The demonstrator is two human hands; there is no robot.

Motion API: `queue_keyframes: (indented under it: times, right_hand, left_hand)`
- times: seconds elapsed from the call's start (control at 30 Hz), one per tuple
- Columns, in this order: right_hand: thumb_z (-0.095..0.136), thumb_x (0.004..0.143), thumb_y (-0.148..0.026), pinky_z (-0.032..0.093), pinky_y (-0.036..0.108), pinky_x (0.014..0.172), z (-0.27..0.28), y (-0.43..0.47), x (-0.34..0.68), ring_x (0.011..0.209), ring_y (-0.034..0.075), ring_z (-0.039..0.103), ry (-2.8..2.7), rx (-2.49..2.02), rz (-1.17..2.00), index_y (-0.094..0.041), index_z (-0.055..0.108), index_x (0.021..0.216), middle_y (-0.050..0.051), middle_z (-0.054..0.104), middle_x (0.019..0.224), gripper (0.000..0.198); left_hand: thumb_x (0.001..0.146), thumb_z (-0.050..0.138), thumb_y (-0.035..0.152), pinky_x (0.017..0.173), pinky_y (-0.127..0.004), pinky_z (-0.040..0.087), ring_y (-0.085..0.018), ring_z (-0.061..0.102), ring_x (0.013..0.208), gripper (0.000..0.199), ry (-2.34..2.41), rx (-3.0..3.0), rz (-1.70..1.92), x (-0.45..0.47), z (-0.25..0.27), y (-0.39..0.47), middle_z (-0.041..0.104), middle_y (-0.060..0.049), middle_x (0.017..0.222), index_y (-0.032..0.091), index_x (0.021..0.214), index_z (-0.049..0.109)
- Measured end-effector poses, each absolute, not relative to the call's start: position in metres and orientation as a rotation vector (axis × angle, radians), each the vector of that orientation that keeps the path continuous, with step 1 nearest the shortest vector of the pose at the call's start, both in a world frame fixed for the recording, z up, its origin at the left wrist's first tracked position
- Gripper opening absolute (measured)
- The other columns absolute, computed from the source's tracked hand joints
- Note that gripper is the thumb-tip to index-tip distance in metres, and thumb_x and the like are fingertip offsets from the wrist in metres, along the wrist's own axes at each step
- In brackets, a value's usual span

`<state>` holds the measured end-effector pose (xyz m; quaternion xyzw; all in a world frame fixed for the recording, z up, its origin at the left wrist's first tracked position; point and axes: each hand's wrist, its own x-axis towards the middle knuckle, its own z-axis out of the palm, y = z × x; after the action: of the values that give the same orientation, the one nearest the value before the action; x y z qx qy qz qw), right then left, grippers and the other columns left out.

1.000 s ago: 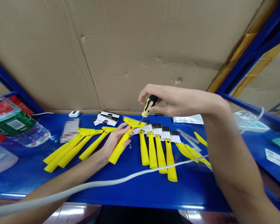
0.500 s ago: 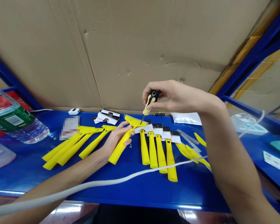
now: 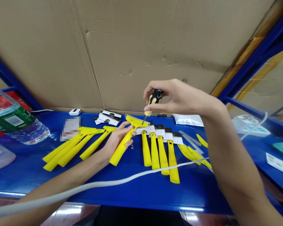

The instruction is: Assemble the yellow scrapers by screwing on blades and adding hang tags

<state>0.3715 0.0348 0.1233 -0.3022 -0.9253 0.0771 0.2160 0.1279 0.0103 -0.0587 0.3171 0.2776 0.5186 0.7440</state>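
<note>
My left hand (image 3: pixel 116 138) is wrapped round a yellow plastic scraper (image 3: pixel 121 148), its wide head tilted up toward the back. My right hand (image 3: pixel 165 95) grips a black and cream screwdriver (image 3: pixel 154 99) from above. The screwdriver's shaft slants down to the right end of the scraper head, its tip at the head's face. A few small screws (image 3: pixel 132 146) lie on the blue shelf just right of the scraper handle. Right of them, several yellow scrapers (image 3: pixel 160 153) with black and white sleeves on their heads lie in a row.
More yellow scrapers (image 3: pixel 73 149) lie at the left, beside a large water bottle (image 3: pixel 16 122). Black and white card sleeves (image 3: pixel 108 117) sit at the back. Loose yellow parts (image 3: pixel 188 152) and clear strips lie right. A white cable (image 3: pixel 132 179) crosses in front. Cardboard (image 3: pixel 132 47) stands behind.
The screwdriver handle has turned slightly in my right hand, and its fingers have shifted a little. My left hand and the scraper stay almost in place.
</note>
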Motion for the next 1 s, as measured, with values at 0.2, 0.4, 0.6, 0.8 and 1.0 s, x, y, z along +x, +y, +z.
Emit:
queue_keyframes:
  times: [0.2, 0.4, 0.6, 0.8, 1.0]
  right_hand:
    - [0.080, 0.095, -0.039, 0.052, 0.036, 0.079, 0.1231, 0.0341, 0.3706, 0.092, 0.021, 0.070, -2.577, -0.803, 0.290, -0.023, 0.072, 0.114, 0.005, 0.080, 0.112, 0.026]
    - [0.080, 0.094, -0.043, 0.051, 0.037, 0.079, 0.1221, 0.0350, 0.3696, 0.089, 0.022, 0.069, -2.543, -0.829, 0.172, -0.023, 0.070, 0.109, 0.005, 0.078, 0.105, 0.027]
    - [0.076, 0.095, -0.039, 0.055, 0.039, 0.088, 0.1228, 0.0345, 0.3704, 0.107, 0.026, 0.070, -2.597, -0.802, 0.297, -0.023, 0.068, 0.128, 0.009, 0.076, 0.129, 0.038]
    - [0.077, 0.095, -0.039, 0.055, 0.039, 0.087, 0.1202, 0.0385, 0.3692, 0.100, 0.025, 0.072, -2.515, -0.764, 0.255, -0.024, 0.071, 0.115, 0.006, 0.079, 0.113, 0.026]
    - [0.076, 0.094, -0.036, 0.056, 0.041, 0.090, 0.1217, 0.0364, 0.3697, 0.109, 0.027, 0.071, -2.588, -0.790, 0.315, -0.024, 0.070, 0.128, 0.009, 0.077, 0.128, 0.036]
  left_hand:
    - [0.090, 0.078, 0.012, 0.041, -0.012, 0.042, -0.011, 0.065, 0.069, 0.031, 0.603, 0.715, 1.134, 0.1301, -0.0560, 0.0085, 0.067, -0.004, 0.095, 0.021, 0.115, 0.060]
    - [0.092, 0.079, 0.014, 0.041, -0.012, 0.043, -0.010, 0.065, 0.068, 0.032, 0.603, 0.718, 1.124, 0.1282, -0.0568, 0.0075, 0.068, -0.004, 0.099, 0.021, 0.117, 0.062]
    - [0.091, 0.080, 0.013, 0.041, -0.012, 0.042, -0.011, 0.068, 0.073, 0.031, 0.611, 0.687, 1.149, 0.1283, -0.0604, 0.0115, 0.068, -0.005, 0.102, 0.021, 0.115, 0.061]
    - [0.092, 0.080, 0.015, 0.040, -0.012, 0.041, -0.010, 0.066, 0.070, 0.031, 0.606, 0.694, 1.150, 0.1272, -0.0568, 0.0127, 0.068, -0.006, 0.106, 0.022, 0.116, 0.061]
    - [0.091, 0.082, 0.015, 0.041, -0.012, 0.042, -0.010, 0.067, 0.070, 0.033, 0.632, 0.665, 1.139, 0.1257, -0.0591, 0.0136, 0.069, -0.006, 0.108, 0.023, 0.115, 0.060]
